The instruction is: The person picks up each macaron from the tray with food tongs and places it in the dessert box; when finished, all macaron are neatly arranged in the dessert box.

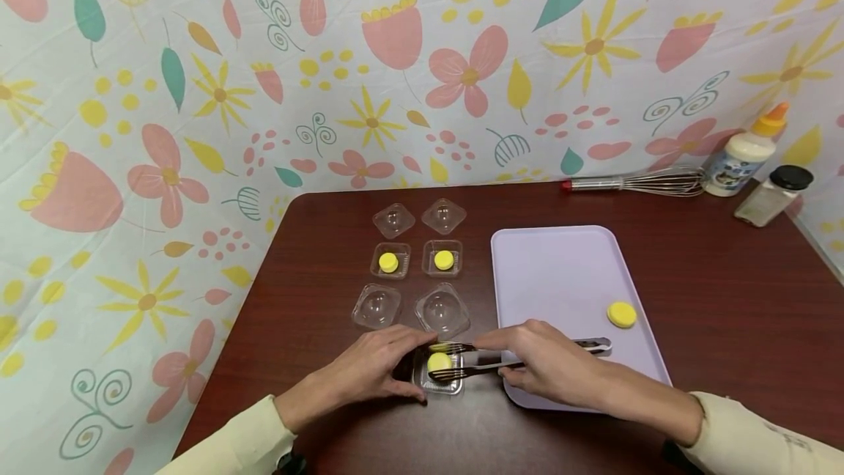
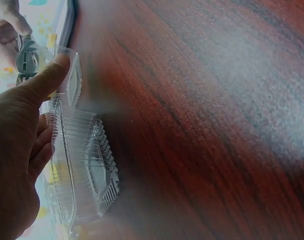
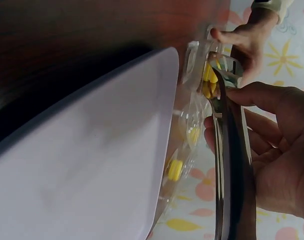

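My right hand (image 1: 550,361) holds metal tongs (image 3: 234,165) between thumb and fingers. Their tips stand on either side of a yellow macaron-like round (image 1: 439,363) in a small clear plastic container (image 1: 450,387). Whether the tips press on the round cannot be told. My left hand (image 1: 376,361) grips that container at its left side, thumb at the near edge and fingers at the far one. In the left wrist view the container's ribbed wall (image 2: 87,170) shows beside the hand. Another yellow round (image 1: 621,314) lies on the lilac tray (image 1: 554,270), under the right arm's far side.
Two open clear containers, each holding a yellow round (image 1: 388,262) (image 1: 444,260), stand farther back. Clear domed lids (image 1: 376,306) lie around them. At the back right are a whisk (image 1: 633,182), a glue-like bottle (image 1: 741,160) and a black-capped jar (image 1: 771,196). A patterned cloth (image 1: 409,94) hangs behind.
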Demonstrator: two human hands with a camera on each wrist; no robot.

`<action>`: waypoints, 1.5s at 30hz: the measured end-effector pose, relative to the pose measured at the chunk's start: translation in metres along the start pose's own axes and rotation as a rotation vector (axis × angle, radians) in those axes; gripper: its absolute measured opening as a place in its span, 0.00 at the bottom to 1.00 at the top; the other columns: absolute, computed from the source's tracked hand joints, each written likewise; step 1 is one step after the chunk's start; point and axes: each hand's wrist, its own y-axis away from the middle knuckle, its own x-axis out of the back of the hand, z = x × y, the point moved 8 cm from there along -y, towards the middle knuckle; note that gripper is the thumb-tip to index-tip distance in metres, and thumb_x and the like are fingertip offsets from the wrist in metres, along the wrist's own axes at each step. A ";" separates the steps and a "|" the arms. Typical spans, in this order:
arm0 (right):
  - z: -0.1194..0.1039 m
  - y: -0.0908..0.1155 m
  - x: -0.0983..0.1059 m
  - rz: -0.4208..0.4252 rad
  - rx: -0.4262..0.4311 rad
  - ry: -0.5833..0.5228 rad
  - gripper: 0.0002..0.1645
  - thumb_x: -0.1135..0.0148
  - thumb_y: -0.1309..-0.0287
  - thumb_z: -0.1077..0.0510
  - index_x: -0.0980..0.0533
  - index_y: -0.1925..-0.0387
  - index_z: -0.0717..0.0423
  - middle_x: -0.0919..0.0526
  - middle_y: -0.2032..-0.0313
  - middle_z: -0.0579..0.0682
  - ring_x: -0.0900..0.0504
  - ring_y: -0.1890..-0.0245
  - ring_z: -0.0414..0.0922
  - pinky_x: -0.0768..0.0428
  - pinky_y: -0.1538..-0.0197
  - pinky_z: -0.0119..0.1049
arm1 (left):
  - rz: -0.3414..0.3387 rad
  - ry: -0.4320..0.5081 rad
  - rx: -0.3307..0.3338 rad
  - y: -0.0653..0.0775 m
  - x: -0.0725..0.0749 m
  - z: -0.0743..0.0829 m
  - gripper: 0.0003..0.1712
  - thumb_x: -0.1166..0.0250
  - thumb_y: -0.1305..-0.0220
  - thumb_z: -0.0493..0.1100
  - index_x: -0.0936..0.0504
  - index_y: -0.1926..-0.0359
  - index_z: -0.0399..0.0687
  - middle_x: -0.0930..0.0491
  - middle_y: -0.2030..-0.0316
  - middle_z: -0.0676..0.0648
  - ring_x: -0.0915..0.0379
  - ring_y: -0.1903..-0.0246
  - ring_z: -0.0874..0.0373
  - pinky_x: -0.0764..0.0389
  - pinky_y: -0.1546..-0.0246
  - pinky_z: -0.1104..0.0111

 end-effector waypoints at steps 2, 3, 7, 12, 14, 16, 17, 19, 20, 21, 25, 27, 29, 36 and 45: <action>-0.002 -0.001 -0.002 -0.002 -0.001 0.004 0.34 0.27 0.48 0.75 0.15 0.39 0.51 0.10 0.47 0.46 0.13 0.53 0.37 0.14 0.59 0.33 | -0.003 -0.003 -0.001 0.000 0.000 0.000 0.54 0.18 0.48 0.66 0.25 0.27 0.45 0.17 0.41 0.53 0.20 0.42 0.62 0.17 0.43 0.64; -0.002 -0.002 -0.002 -0.003 -0.004 0.010 0.33 0.27 0.48 0.74 0.15 0.40 0.52 0.10 0.47 0.46 0.13 0.53 0.37 0.14 0.59 0.33 | -0.005 -0.004 -0.001 0.000 -0.001 0.000 0.54 0.18 0.48 0.67 0.25 0.27 0.45 0.17 0.40 0.53 0.21 0.42 0.62 0.17 0.43 0.64; -0.004 -0.006 -0.005 -0.013 -0.032 0.042 0.32 0.28 0.48 0.73 0.14 0.40 0.53 0.10 0.49 0.45 0.13 0.55 0.36 0.13 0.60 0.35 | -0.009 -0.005 0.005 0.000 -0.001 -0.001 0.54 0.18 0.48 0.67 0.25 0.27 0.45 0.18 0.40 0.53 0.21 0.42 0.62 0.17 0.43 0.64; -0.006 -0.011 -0.008 -0.036 -0.051 0.074 0.35 0.28 0.52 0.73 0.14 0.41 0.49 0.09 0.50 0.43 0.13 0.59 0.36 0.14 0.64 0.38 | -0.013 -0.004 0.011 0.000 -0.001 -0.001 0.54 0.18 0.48 0.66 0.26 0.27 0.45 0.18 0.40 0.53 0.21 0.42 0.61 0.17 0.42 0.64; -0.007 -0.012 -0.009 -0.045 -0.055 0.071 0.36 0.28 0.53 0.73 0.14 0.41 0.46 0.09 0.51 0.42 0.13 0.62 0.36 0.16 0.66 0.38 | -0.017 -0.004 0.015 0.000 -0.001 -0.001 0.54 0.18 0.48 0.66 0.26 0.27 0.45 0.18 0.40 0.53 0.21 0.42 0.61 0.17 0.42 0.64; -0.007 -0.014 -0.009 -0.051 -0.056 0.071 0.37 0.27 0.53 0.73 0.14 0.41 0.43 0.09 0.52 0.41 0.14 0.64 0.36 0.17 0.68 0.38 | -0.021 -0.003 0.018 0.000 -0.001 -0.001 0.54 0.18 0.49 0.67 0.26 0.27 0.46 0.18 0.40 0.53 0.21 0.42 0.61 0.17 0.42 0.64; -0.008 -0.014 -0.009 -0.053 -0.057 0.073 0.38 0.27 0.53 0.73 0.14 0.41 0.42 0.09 0.52 0.41 0.15 0.65 0.36 0.17 0.69 0.37 | -0.021 -0.003 0.018 0.000 -0.001 -0.001 0.54 0.18 0.49 0.67 0.26 0.27 0.46 0.18 0.40 0.53 0.21 0.42 0.62 0.17 0.42 0.64; -0.008 -0.015 -0.009 -0.058 -0.058 0.080 0.37 0.26 0.53 0.73 0.14 0.41 0.42 0.09 0.52 0.42 0.14 0.65 0.37 0.16 0.68 0.38 | -0.020 -0.004 0.016 -0.001 -0.001 0.000 0.54 0.18 0.49 0.67 0.26 0.27 0.46 0.18 0.40 0.53 0.21 0.42 0.62 0.17 0.42 0.64; -0.009 -0.015 -0.009 -0.059 -0.059 0.086 0.37 0.26 0.53 0.72 0.14 0.41 0.43 0.09 0.52 0.42 0.13 0.64 0.38 0.15 0.68 0.38 | -0.017 -0.004 0.014 -0.001 -0.001 0.000 0.54 0.18 0.49 0.67 0.26 0.27 0.46 0.18 0.40 0.53 0.21 0.42 0.62 0.17 0.42 0.64; -0.009 -0.015 -0.010 -0.061 -0.060 0.094 0.36 0.25 0.53 0.72 0.14 0.42 0.44 0.09 0.52 0.43 0.12 0.64 0.39 0.15 0.67 0.39 | -0.015 -0.004 0.012 0.000 -0.001 0.000 0.54 0.18 0.48 0.67 0.26 0.27 0.46 0.18 0.40 0.53 0.21 0.42 0.62 0.17 0.42 0.64; -0.010 -0.016 -0.010 -0.067 -0.066 0.118 0.34 0.24 0.53 0.71 0.13 0.42 0.49 0.09 0.52 0.45 0.11 0.62 0.41 0.12 0.65 0.41 | -0.009 -0.004 0.004 0.000 -0.001 0.000 0.54 0.19 0.48 0.67 0.26 0.27 0.46 0.18 0.40 0.53 0.21 0.42 0.62 0.18 0.42 0.64; -0.010 -0.016 -0.009 -0.067 -0.065 0.124 0.34 0.24 0.53 0.71 0.14 0.42 0.49 0.09 0.52 0.45 0.11 0.62 0.41 0.12 0.64 0.41 | -0.011 -0.006 0.004 0.000 -0.001 0.000 0.54 0.19 0.48 0.67 0.26 0.27 0.45 0.18 0.40 0.53 0.21 0.42 0.61 0.18 0.42 0.64; -0.011 -0.016 -0.007 -0.063 -0.062 0.132 0.35 0.24 0.53 0.70 0.14 0.40 0.49 0.09 0.51 0.45 0.11 0.61 0.41 0.12 0.63 0.41 | -0.012 -0.011 0.003 -0.001 -0.001 0.000 0.54 0.19 0.48 0.67 0.26 0.27 0.45 0.18 0.40 0.53 0.21 0.42 0.61 0.17 0.42 0.64; -0.014 -0.012 0.004 -0.050 -0.058 0.147 0.33 0.24 0.52 0.70 0.15 0.41 0.55 0.10 0.49 0.46 0.11 0.57 0.42 0.12 0.60 0.42 | -0.025 -0.017 0.010 -0.001 0.000 0.001 0.55 0.19 0.47 0.67 0.27 0.26 0.44 0.17 0.41 0.51 0.21 0.42 0.60 0.17 0.43 0.63; -0.012 0.000 0.026 -0.029 -0.097 0.153 0.36 0.21 0.50 0.69 0.18 0.37 0.62 0.14 0.40 0.53 0.13 0.43 0.52 0.14 0.46 0.49 | -0.035 -0.016 0.005 -0.001 -0.002 0.002 0.52 0.19 0.46 0.66 0.26 0.28 0.44 0.18 0.39 0.52 0.22 0.40 0.60 0.17 0.41 0.63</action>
